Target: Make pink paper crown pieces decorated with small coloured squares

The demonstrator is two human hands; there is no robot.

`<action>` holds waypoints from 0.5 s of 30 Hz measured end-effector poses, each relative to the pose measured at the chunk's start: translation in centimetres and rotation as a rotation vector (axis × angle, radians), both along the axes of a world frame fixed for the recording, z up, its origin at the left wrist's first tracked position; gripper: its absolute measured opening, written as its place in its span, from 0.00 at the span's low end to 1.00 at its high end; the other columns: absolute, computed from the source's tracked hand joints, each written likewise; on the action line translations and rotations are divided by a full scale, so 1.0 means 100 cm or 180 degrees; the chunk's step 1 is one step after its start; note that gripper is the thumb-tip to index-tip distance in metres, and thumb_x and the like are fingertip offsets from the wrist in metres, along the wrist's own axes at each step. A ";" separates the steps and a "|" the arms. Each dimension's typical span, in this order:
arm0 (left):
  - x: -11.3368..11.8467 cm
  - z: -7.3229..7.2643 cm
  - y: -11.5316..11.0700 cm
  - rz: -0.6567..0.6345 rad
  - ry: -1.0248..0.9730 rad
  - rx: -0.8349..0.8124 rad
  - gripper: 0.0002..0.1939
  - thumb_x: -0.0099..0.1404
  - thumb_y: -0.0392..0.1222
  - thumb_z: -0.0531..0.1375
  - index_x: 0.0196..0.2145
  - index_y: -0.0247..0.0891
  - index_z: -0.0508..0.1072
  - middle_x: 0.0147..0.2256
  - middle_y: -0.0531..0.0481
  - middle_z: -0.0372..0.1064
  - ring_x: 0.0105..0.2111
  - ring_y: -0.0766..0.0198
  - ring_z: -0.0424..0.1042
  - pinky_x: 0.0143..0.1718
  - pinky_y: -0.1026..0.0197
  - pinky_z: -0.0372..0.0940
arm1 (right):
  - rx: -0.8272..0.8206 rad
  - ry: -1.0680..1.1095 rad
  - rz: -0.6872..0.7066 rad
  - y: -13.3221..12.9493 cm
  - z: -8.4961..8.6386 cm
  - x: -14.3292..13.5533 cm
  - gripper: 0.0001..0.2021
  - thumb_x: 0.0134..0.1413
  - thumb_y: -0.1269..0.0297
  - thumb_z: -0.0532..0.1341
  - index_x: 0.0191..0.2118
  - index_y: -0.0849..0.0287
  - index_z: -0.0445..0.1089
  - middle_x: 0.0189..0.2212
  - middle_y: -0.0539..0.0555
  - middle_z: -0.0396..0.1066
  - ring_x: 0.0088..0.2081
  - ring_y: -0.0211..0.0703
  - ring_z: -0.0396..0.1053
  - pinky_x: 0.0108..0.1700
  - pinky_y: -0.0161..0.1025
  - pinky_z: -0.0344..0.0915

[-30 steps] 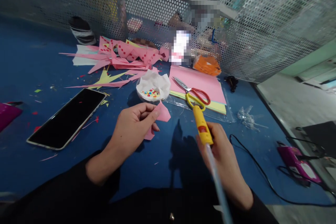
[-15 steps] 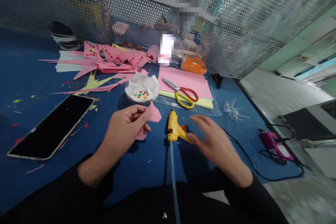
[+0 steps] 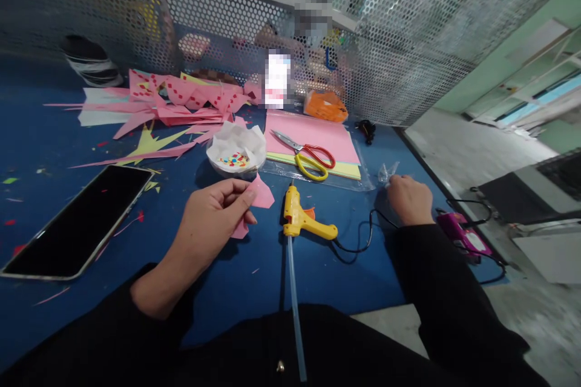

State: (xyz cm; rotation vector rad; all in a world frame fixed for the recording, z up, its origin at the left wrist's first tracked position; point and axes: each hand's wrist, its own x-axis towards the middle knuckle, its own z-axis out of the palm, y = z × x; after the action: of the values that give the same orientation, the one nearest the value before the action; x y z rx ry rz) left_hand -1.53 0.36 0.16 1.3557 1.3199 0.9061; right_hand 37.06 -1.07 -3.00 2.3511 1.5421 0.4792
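My left hand (image 3: 218, 214) pinches a folded piece of pink paper (image 3: 262, 192) between thumb and fingers; another pink part shows below the fingers. My right hand (image 3: 411, 199) is at the right of the table, its fingers curled down over a tangle of clear plastic-like strands (image 3: 387, 173), most of which it hides. Between the hands lies a yellow hot glue gun (image 3: 294, 213) on its side, a long clear glue stick (image 3: 295, 302) sticking out of its back. A paper-lined bowl (image 3: 213, 160) with small coloured bits stands just beyond my left hand.
Red-and-yellow-handled scissors (image 3: 313, 160) lie on pink and yellow sheets (image 3: 336, 136). A black-screened phone (image 3: 82, 221) is at left, with pink paper cut-outs (image 3: 181, 103) behind. The glue gun's cord (image 3: 358, 249) runs right towards a purple box (image 3: 463, 234). Perforated metal panels (image 3: 227, 6) border the back.
My right hand has left the glue gun's handle and moved right, onto the clear strands. My left hand still holds the pink paper. The view has shifted slightly.
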 end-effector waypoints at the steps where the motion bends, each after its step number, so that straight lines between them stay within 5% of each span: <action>1: 0.000 0.000 0.000 -0.0025 0.0000 -0.0008 0.13 0.62 0.51 0.65 0.36 0.39 0.78 0.20 0.53 0.72 0.19 0.68 0.67 0.21 0.67 0.62 | 0.0022 0.0013 0.0003 0.000 0.000 0.001 0.15 0.62 0.75 0.50 0.41 0.69 0.75 0.37 0.69 0.75 0.31 0.46 0.70 0.33 0.41 0.53; 7: -0.001 -0.001 0.000 -0.0060 0.0038 -0.0014 0.14 0.63 0.52 0.65 0.36 0.38 0.78 0.20 0.54 0.72 0.19 0.69 0.66 0.21 0.68 0.61 | 0.0207 0.0191 0.0300 0.007 -0.001 0.002 0.15 0.64 0.63 0.55 0.48 0.66 0.73 0.43 0.68 0.74 0.36 0.50 0.72 0.33 0.40 0.53; 15: 0.001 0.001 -0.001 -0.0024 -0.0070 -0.0134 0.12 0.62 0.51 0.66 0.35 0.39 0.78 0.20 0.54 0.72 0.19 0.69 0.68 0.21 0.69 0.62 | 0.0734 0.0961 0.0474 0.012 -0.007 0.003 0.16 0.59 0.78 0.50 0.36 0.66 0.76 0.39 0.69 0.73 0.31 0.47 0.70 0.31 0.41 0.53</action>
State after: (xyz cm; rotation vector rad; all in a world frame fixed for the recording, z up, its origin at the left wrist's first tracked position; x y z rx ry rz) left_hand -1.45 0.29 0.27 1.3141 1.3094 0.8812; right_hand 37.41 0.12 -3.72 2.5895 1.8979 0.3637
